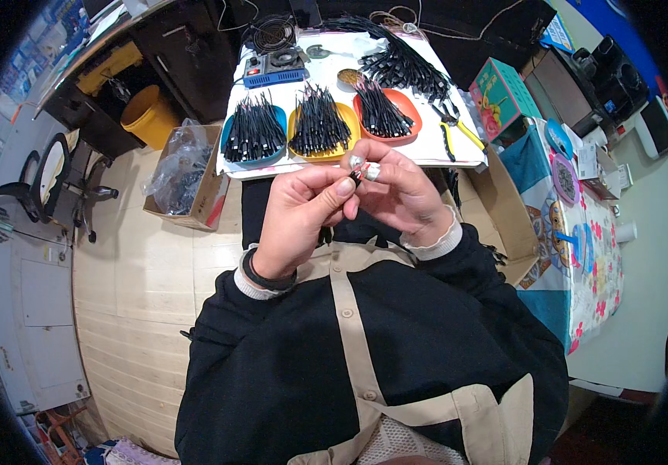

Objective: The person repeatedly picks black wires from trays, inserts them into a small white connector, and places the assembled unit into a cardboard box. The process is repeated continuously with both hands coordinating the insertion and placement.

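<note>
Just past the near edge of the white table (272,166), both of my hands come together in front of my chest. My left hand (295,213) pinches a thin black cable (357,177) between thumb and forefinger. Fingers of my right hand (408,194), wrapped in whitish tape at the tips, close on the cable's end, where a bit of red shows. The fingertips hide most of that end. Beyond them stand a blue tray (280,116), a yellow tray (351,128) and an orange tray (410,105), each heaped with short black cables.
Yellow-handled pliers (466,133) lie at the table's right. A larger bundle of black cables (408,68) and a small round dish (348,77) are farther back, with a blue box-shaped device (273,76) at left. Cardboard boxes (214,182) flank the table.
</note>
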A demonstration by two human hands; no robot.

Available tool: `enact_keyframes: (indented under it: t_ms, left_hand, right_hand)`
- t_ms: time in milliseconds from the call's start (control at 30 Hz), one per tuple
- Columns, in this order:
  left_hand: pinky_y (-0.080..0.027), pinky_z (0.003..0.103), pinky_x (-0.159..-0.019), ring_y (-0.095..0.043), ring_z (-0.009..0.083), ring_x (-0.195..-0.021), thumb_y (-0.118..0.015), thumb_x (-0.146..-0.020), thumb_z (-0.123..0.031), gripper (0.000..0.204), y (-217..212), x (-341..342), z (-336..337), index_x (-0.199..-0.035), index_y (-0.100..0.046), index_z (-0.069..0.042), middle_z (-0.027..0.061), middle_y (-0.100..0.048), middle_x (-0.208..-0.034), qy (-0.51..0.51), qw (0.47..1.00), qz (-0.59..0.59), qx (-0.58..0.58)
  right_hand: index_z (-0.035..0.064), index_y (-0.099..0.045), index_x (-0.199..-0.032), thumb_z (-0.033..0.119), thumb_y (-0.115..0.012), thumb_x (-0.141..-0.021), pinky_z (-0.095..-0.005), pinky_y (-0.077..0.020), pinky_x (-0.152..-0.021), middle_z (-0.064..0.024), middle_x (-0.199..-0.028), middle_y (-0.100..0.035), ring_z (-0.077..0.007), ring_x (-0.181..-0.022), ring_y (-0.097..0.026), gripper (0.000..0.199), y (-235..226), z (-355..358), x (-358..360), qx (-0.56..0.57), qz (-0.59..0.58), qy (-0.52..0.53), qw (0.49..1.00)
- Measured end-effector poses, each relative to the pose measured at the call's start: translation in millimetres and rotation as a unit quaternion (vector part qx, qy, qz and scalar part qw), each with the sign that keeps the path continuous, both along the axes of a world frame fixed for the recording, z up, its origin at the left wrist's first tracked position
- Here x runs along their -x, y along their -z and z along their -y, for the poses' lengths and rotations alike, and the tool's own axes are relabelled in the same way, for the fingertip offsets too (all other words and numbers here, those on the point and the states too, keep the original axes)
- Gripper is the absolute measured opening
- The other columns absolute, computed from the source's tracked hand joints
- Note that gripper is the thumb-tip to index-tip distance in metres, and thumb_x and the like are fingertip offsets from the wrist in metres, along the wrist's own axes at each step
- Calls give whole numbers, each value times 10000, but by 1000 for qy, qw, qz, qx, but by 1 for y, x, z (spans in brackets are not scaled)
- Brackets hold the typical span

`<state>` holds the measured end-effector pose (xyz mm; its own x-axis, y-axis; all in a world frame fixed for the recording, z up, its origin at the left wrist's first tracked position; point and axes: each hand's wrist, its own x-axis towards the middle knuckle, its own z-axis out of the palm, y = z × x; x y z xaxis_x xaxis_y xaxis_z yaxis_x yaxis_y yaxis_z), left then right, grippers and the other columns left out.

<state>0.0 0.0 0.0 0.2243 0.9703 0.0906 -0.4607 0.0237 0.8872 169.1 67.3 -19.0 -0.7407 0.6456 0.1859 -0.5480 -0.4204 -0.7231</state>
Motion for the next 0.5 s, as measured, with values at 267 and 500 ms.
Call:
enact_keyframes:
  t_ms: [267,500]
  left_hand:
    - [-371,150,-534,-536,37,-633,-591,-933,-91,160,7,2,-1,-1033,-658,15,23,-640,-755,-11,998,-52,-25]
    - [-369,140,-540,-535,27,-646,-586,-937,-92,177,10,7,-5,-1061,-656,12,13,-630,-751,21,998,-54,14]
  right_hand:
    - [33,-483,-1085,184,-574,-888,-300,-513,-821,-79,-1033,-516,-158,-951,-573,264,-3,-2,-2,36,25,-37,998]
    - [45,-479,-1127,182,-624,-873,-295,-517,-809,-50,-1042,-520,-142,-915,-585,323,0,-9,-4,2,78,-19,997]
